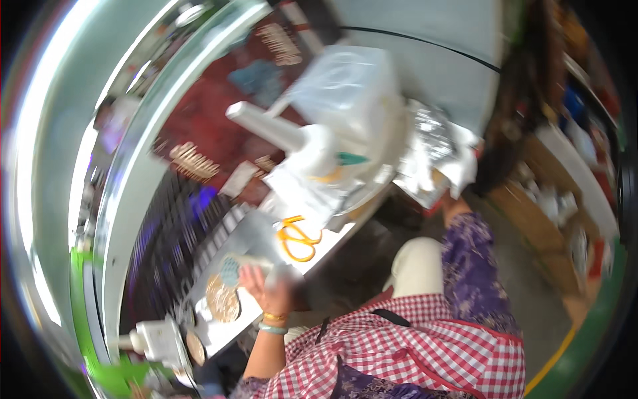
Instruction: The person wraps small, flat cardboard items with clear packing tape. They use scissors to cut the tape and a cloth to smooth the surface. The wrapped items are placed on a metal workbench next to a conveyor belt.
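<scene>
We mark the left hand (264, 290) over the table edge, blurred, fingers loosely extended; we see nothing gripped. Just beyond its fingertips: blue-green patterned piece (229, 272); just left of it: tan round disc (222, 300). We can't tell if hand and piece touch. Orange loop-handled tool (298, 239) ahead of the left hand. Right hand (454, 205) is at the lower edge of the crinkled silver-and-white bundle (432, 149), fingers mostly hidden; we can't tell how closed or whether it grips. Left of the bundle: translucent plastic box (345, 86).
</scene>
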`<state>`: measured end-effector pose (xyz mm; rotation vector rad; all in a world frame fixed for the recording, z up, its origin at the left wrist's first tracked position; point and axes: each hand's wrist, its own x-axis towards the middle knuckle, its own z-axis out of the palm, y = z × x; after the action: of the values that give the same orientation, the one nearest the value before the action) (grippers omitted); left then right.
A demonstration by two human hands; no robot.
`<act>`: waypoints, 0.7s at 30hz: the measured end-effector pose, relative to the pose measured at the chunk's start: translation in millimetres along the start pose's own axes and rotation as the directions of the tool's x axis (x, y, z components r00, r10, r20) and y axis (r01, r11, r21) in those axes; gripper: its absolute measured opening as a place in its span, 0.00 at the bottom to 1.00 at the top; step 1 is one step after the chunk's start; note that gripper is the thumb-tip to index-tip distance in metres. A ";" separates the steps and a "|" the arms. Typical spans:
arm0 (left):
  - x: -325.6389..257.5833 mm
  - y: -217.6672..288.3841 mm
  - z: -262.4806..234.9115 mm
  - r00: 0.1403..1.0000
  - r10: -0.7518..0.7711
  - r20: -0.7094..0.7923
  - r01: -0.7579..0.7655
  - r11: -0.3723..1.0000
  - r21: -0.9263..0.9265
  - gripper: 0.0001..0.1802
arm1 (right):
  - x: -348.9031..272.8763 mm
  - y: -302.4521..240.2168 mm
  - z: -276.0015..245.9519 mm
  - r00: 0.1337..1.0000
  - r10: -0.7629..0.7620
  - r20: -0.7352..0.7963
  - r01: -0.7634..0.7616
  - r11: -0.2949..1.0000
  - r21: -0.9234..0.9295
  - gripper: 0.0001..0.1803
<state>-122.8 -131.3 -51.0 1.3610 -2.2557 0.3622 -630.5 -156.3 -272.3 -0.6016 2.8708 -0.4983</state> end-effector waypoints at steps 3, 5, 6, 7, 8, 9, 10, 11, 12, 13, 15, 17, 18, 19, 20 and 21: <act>-19.4 -15.5 -3.6 0.999 -0.012 -0.032 0.010 0.998 -0.067 0.32 | -13.3 5.0 -12.7 0.999 -0.038 0.001 0.038 0.998 -0.054 0.25; -17.2 -12.4 -0.3 0.999 -0.022 -0.029 0.020 0.998 -0.059 0.32 | -0.9 16.6 -17.1 0.999 -0.033 0.007 0.034 0.997 -0.075 0.25; -14.2 -11.6 0.8 1.000 -0.013 -0.027 0.012 0.998 -0.062 0.32 | 4.7 23.7 -18.4 1.000 -0.023 0.015 0.025 0.996 -0.080 0.25; -11.7 -10.9 0.3 1.000 -0.015 -0.020 0.014 0.999 -0.047 0.31 | 8.3 27.0 -16.0 1.000 -0.018 0.017 0.019 0.996 -0.083 0.25; -7.6 -15.9 0.4 1.000 0.004 -0.017 -0.005 0.998 -0.058 0.31 | 7.6 36.8 -18.8 1.000 0.001 0.008 0.000 0.997 -0.081 0.25; -11.1 -14.7 -1.0 1.000 -0.011 -0.009 0.010 0.999 -0.051 0.31 | 7.3 34.9 -16.4 1.000 -0.016 0.021 0.018 0.996 -0.085 0.25; -15.3 -14.2 -1.8 0.999 -0.035 -0.007 0.035 0.998 -0.045 0.31 | 10.3 33.8 -16.1 0.999 -0.030 0.027 0.032 0.995 -0.095 0.25; -15.1 -14.4 -2.7 0.999 -0.039 -0.008 0.039 0.998 -0.045 0.31 | 9.7 36.0 -16.8 0.999 -0.028 0.028 0.030 0.995 -0.097 0.25; -14.9 -14.7 -3.4 0.999 -0.043 -0.009 0.042 0.998 -0.045 0.31 | 11.0 37.0 -16.7 0.999 -0.031 0.032 0.034 0.995 -0.094 0.26; -15.0 -14.4 -4.8 0.999 -0.050 -0.010 0.049 0.998 -0.042 0.30 | 12.0 37.7 -15.9 0.999 -0.032 0.037 0.035 0.995 -0.093 0.26; -15.0 -15.6 -3.1 0.999 -0.053 -0.008 0.052 0.998 -0.047 0.30 | 12.9 40.5 -15.7 0.999 -0.036 0.033 0.039 0.995 -0.089 0.26; -16.1 -16.6 -2.0 0.998 -0.057 -0.006 0.057 0.997 -0.049 0.30 | 15.6 42.7 -15.4 0.999 -0.041 0.037 0.044 0.996 -0.081 0.26; -15.9 -16.8 -2.3 0.998 -0.057 -0.007 0.057 0.997 -0.047 0.30 | 16.6 44.4 -14.4 0.998 -0.040 0.039 0.043 0.996 -0.080 0.26; -15.8 -16.9 -2.7 0.998 -0.058 -0.008 0.058 0.997 -0.045 0.30 | 18.8 46.0 -14.3 0.998 -0.042 0.042 0.045 0.996 -0.074 0.26; -16.1 -17.0 -3.0 0.998 -0.056 -0.009 0.056 0.997 -0.046 0.30 | 20.3 47.6 -13.6 0.998 -0.045 0.044 0.048 0.996 -0.069 0.27; -16.9 -17.0 -2.3 0.998 -0.056 -0.011 0.056 0.997 -0.048 0.30 | 23.3 47.9 -13.8 0.998 -0.054 0.045 0.056 0.997 -0.056 0.27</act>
<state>-100.5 -125.5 -58.3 1.3910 -2.1976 0.2952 -672.0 -120.7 -278.5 -0.6940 2.8426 -0.4063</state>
